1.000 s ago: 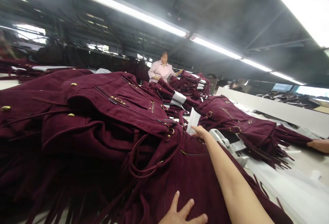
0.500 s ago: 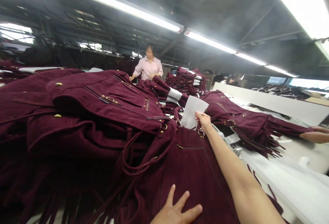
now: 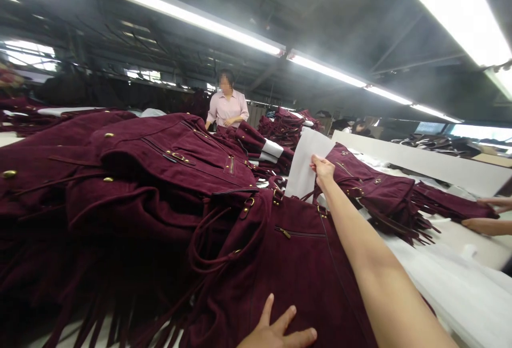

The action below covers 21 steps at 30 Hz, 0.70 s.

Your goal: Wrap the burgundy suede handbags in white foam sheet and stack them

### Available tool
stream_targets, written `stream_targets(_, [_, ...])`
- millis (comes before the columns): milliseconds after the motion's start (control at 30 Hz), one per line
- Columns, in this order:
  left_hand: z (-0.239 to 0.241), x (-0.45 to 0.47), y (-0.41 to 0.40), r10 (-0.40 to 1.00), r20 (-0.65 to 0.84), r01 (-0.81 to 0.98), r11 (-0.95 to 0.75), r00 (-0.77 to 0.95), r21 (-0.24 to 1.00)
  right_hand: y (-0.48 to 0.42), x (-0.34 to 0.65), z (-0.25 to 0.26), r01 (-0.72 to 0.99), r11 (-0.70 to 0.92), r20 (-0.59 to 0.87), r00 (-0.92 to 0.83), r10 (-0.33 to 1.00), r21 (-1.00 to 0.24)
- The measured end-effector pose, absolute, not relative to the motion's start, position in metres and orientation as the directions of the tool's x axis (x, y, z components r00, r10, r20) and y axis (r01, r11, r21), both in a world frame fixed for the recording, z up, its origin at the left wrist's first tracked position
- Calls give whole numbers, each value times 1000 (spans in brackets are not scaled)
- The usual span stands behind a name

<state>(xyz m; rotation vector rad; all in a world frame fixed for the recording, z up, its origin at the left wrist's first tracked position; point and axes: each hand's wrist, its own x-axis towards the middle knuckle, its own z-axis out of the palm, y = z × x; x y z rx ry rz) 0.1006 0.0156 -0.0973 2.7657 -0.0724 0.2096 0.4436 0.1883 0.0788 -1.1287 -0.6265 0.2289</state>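
A burgundy suede bag (image 3: 280,262) with gold fittings and fringe lies in front of me. My left hand (image 3: 276,329) rests flat on its lower part, fingers spread. My right hand (image 3: 322,169) reaches over the bag's top edge and pinches a white sheet of paper (image 3: 306,164), which stands up out of the bag's opening. The sheet's lower end is hidden behind the bag's rim.
A tall heap of the same burgundy bags (image 3: 132,177) fills the left. Another bag (image 3: 376,188) lies to the right, touched by another person's hands (image 3: 486,215). A person in a pink shirt (image 3: 227,107) stands behind further stacks. White wrapping (image 3: 452,289) covers the right side.
My right hand has risen from the bag's mouth, drawing the white sheet upward so much more of it shows. My left hand stays pressed on the bag.
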Motion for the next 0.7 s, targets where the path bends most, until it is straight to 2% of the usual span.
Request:
stream_targets(100, [-73,98,11,-31,71,-54,-932,997,357,172,447,97,163,433,372,808,458,-886])
stream_targets(200, [-60,95,6,-44,55,-61,-925,998,376,160,446,115,188,432,387,812,437,-882])
stream_targets(467, [-75,98,5,21,15,10,-855,1000,518,165,428,131,159,461,372,829,418,-873])
stream_targets(600, [-75,99,3,7,25,-6,-866,1000,500,171,430,140,132,485,350,850,394,-865])
stream_targets(700, [-66,94,1,15,47,-10,-875,999,484,170,430,149,123,479,352,834,424,-869])
